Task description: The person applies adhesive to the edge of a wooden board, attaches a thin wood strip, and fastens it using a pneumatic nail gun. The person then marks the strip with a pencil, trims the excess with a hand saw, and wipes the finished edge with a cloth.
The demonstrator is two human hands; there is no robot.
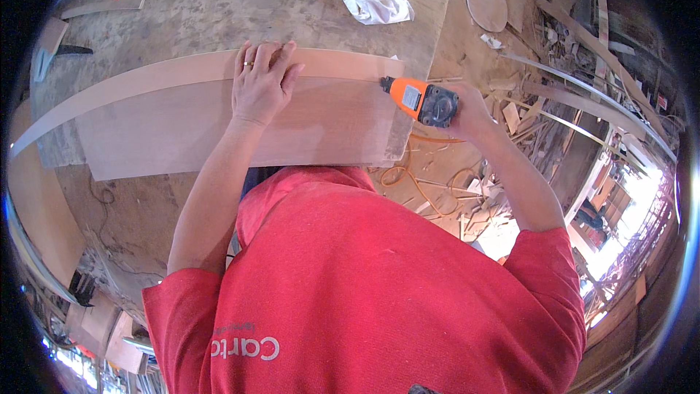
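Wooden strip [168, 75] is the thing in hand: it runs from the far left of the frame to a little right of the upper centre, along the upper edge of a wooden board [168, 128]. Its left part reaches well past this board. The bend that I see may come partly from the lens.

The strip looks thin, so I judge it light and rather springy along its length, and probably easy to crack or splinter at its narrow ends. Its face seems smooth and dry, so it could slide if it is held only lightly. A good place to take hold is the middle, with a second support near the long left part, which may swing.

The left hand [264, 82] lies palm down across the strip; its fingers are a little apart, and I cannot tell if their tips hook behind the edge. The right hand [469, 113] appears closed around an orange and black nail gun [426, 102], with its nose at the strip's right end. This tool looks compact but heavier, best held by its handle.
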